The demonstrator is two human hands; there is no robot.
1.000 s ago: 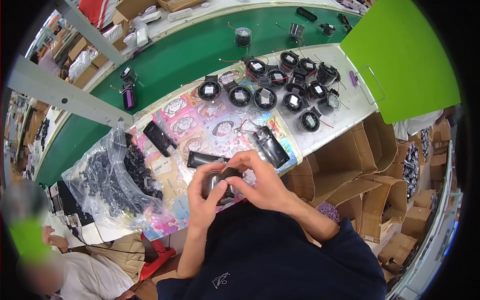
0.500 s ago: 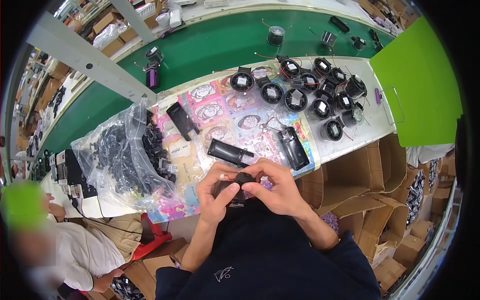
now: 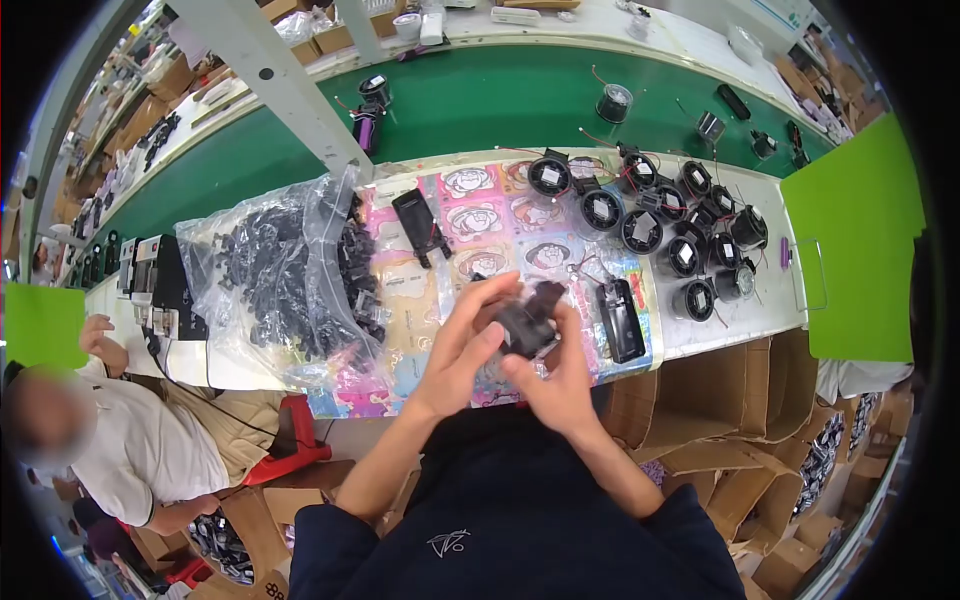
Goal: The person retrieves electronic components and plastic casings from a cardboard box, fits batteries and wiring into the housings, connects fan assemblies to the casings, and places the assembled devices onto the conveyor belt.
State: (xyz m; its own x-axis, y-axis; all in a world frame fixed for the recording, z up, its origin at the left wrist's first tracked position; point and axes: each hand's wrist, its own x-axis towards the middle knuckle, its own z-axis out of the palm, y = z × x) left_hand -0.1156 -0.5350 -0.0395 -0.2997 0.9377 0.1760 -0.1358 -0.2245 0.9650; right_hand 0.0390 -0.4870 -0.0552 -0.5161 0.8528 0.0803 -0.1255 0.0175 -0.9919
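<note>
Left hand (image 3: 463,350) and right hand (image 3: 556,385) holding blurred dark part (image 3: 527,325) over near edge of patterned mat (image 3: 410,310), thumbs and fingers pinching its sides, its underside hidden, dark case behind left fingertips mostly covered.

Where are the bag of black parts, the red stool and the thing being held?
Bag (image 3: 272,270): head view, on its clear plastic over the black parts.
Red stool (image 3: 291,440): head view, on its visible side.
Held black part (image 3: 526,328): head view, on its blurred middle.

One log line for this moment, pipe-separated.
left hand: gripping | right hand: gripping | held: dark round plastic part, blurred | right: black rectangular casing
</note>
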